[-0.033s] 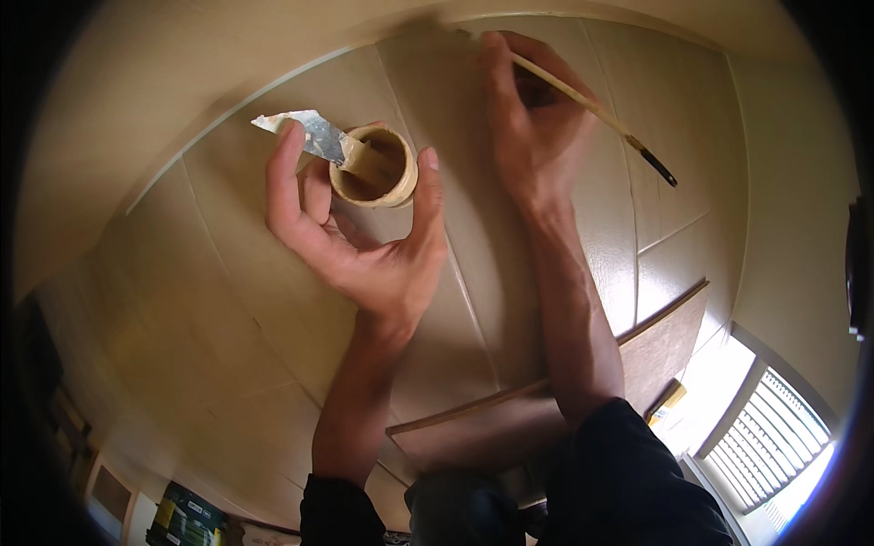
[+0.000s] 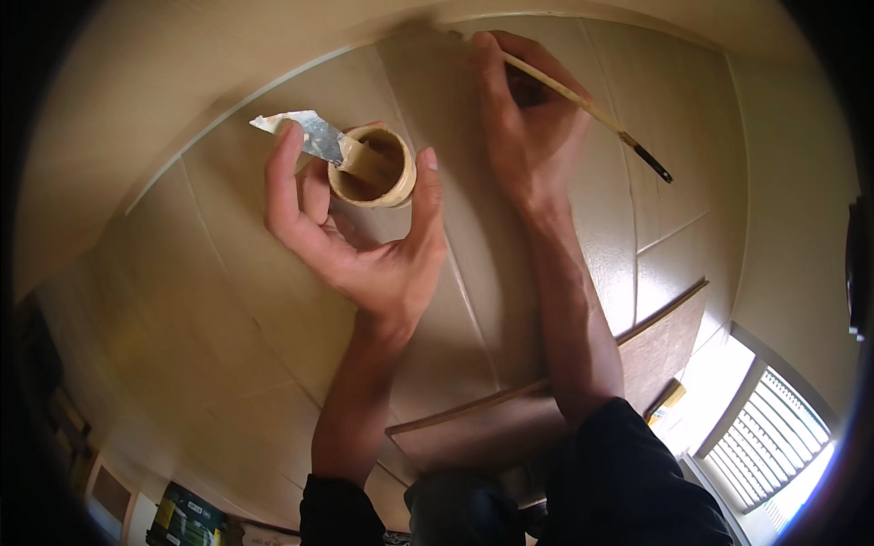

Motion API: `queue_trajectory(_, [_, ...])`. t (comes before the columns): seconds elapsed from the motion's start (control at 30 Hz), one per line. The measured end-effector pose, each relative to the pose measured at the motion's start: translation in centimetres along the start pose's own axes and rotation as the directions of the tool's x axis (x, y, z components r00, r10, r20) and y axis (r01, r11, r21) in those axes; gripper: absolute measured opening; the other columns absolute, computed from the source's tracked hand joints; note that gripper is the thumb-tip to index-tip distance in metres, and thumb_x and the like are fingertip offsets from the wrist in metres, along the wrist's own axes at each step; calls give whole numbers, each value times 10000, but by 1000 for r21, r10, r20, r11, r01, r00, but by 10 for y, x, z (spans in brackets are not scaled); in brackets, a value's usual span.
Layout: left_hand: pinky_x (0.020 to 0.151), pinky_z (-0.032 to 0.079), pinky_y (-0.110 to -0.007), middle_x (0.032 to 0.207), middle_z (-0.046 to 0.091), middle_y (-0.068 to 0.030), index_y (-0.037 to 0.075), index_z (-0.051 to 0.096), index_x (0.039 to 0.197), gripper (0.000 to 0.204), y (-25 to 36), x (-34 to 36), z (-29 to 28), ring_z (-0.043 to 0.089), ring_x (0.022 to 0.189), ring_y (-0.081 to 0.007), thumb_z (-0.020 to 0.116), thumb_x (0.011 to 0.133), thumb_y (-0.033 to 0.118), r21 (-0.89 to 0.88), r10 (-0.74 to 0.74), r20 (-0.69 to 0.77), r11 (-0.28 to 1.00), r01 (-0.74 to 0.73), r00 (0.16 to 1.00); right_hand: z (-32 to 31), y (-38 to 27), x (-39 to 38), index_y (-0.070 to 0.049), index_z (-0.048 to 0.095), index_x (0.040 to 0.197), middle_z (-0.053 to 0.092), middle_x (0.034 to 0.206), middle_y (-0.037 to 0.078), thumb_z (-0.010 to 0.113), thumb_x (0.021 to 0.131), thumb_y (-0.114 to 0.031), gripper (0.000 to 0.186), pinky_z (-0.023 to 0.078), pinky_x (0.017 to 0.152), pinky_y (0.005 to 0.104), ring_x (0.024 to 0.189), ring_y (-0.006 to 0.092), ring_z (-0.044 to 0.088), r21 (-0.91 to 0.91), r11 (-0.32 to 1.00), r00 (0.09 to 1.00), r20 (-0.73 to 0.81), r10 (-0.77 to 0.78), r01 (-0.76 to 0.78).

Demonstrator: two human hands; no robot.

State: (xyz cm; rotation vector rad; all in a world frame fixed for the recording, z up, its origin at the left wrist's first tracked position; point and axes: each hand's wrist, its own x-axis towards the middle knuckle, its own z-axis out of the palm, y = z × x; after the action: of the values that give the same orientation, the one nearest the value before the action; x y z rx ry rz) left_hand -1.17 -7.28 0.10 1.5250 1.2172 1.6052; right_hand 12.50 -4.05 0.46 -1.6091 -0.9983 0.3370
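Note:
My left hand (image 2: 364,241) is wrapped round a small round cup (image 2: 398,182) with a cream-smeared rim. A filling knife or scraper leans in it, its stained grey metal part (image 2: 314,136) sticking out past the rim against a fingertip. In my right hand (image 2: 537,118), closed in a pen-like grip, is a thin paintbrush (image 2: 583,102) whose wooden handle ends in black. The brush's other end lies past my fingertips, at the strip where the tiled floor (image 2: 455,264) meets the wall (image 2: 273,41); its bristles are hard to make out.
A loose brownish board (image 2: 482,428) lies just in front of my knees, under my right forearm. Beside it on the right is a wider yellowish brush (image 2: 666,400). A louvred panel (image 2: 769,441) stands at the lower right, and a dark green box (image 2: 187,519) at the lower left.
My right hand has slid slightly left along the wall's foot with the paintbrush. My left hand and the cup have stayed almost still.

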Motion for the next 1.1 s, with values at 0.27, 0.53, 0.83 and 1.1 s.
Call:
queue_trajectory(0.27, [890,532,-359,1479,390,-179,-28,275,1483,908,0,3,0,645,1039,-262,829,766,-97,11,26,14,1000,-26,1000,2,5,6,29,748,989,705,726,80,727,961,-165,197,507,614,284,634,118,623,5,1000,993,-113,31,-31])
queue_trajectory(0.53, [898,523,-354,1464,412,-198,-29,285,1481,902,-2,2,-1,649,1047,-259,831,765,-90,-8,26,-17,1000,-26,1000,-4,-1,6,51,726,987,708,759,63,710,982,-165,217,478,596,264,661,104,619,36,997,972,-221,79,-73])
queue_trajectory(0.83, [908,535,-369,1204,639,-236,40,212,1501,947,-2,0,-3,664,1030,-259,816,783,-91,1,70,231,997,-72,970,-79,7,-26,57,645,1171,697,839,101,587,1038,-93,209,506,639,273,710,137,638,184,983,994,-110,4,16])
queue_trajectory(1.1, [917,577,-444,1204,646,-264,130,54,1569,1169,8,-7,2,666,1119,-306,868,755,-74,-51,86,586,996,-69,805,-139,28,-22,29,567,1245,564,866,83,437,1083,-159,280,431,640,300,741,127,506,217,972,936,-351,-8,90])
